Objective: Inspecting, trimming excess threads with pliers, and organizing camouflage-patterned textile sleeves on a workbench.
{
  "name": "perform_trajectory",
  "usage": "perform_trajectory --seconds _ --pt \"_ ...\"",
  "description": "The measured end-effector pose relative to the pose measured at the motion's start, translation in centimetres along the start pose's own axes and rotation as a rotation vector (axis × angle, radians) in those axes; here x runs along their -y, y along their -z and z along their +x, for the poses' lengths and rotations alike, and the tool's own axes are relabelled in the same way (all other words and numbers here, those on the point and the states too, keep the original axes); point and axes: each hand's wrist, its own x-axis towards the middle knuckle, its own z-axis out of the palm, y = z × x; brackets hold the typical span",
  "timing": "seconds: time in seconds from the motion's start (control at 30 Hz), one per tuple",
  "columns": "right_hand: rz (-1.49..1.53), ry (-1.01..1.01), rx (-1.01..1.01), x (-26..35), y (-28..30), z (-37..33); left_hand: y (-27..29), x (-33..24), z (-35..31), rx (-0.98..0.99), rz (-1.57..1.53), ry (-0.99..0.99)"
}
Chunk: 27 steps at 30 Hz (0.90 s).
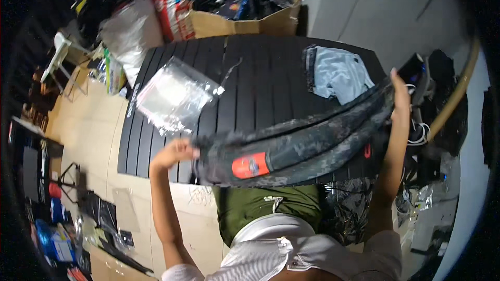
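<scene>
A long dark camouflage garment (307, 143), seemingly a pair of trousers, is stretched sideways over the near part of the black slatted table (260, 88). A bright orange-red label (250, 166) shows on its left part. At its left end my left hand (178, 152) is closed on the cloth. My right hand (400, 98) grips the other end, higher up and to the right; its fingers are partly hidden. Behind the garment a folded light-blue cloth garment (341, 72) lies on the table. Clear plastic bags (174, 96) lie in a pile at the table's left.
Beyond the table stands an open cardboard box (234, 25) filled with packaged dark things. A full whitish sack (130, 33) is beside it. Cables (419, 130) and dark bags crowd the right side. Boxes and packets (57, 242) lie on the tiled floor at lower left.
</scene>
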Motion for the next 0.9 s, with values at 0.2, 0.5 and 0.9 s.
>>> perform_trajectory --seconds 0.2,0.5,0.9 --pt "-0.41 -0.345 0.261 -15.0 3.0 -1.7 -0.9 3.1 4.8 -0.715 0.517 -0.086" --pt "-0.266 -0.394 0.446 -13.5 1.9 -3.1 -4.8 2.6 10.2 -0.944 0.581 -0.208" --pt "-0.084 -0.323 0.556 -11.4 3.8 -3.1 -2.1 0.4 8.2 -0.684 -0.158 -0.151"
